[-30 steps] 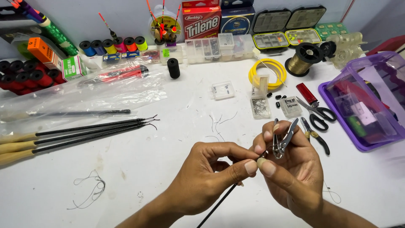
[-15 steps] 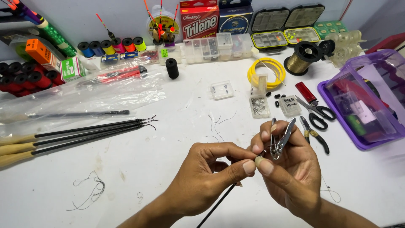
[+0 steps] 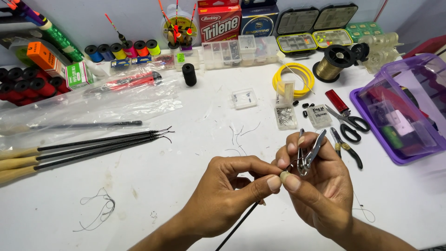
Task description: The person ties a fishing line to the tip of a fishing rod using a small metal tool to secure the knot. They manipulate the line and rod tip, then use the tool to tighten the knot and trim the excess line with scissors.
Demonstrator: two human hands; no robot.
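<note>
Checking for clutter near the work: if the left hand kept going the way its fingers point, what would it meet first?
The left hand points right, fingertips already meeting the right hand, which holds metal clippers. So the right hand's thumb comes first.

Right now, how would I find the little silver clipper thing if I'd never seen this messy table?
Start at the purple plastic box on the white table's right side, then look left to the two hands in front. The right hand holds the small silver clippers upright. Unlike the scissors and pliers lying nearby, it has no black handles.
</note>
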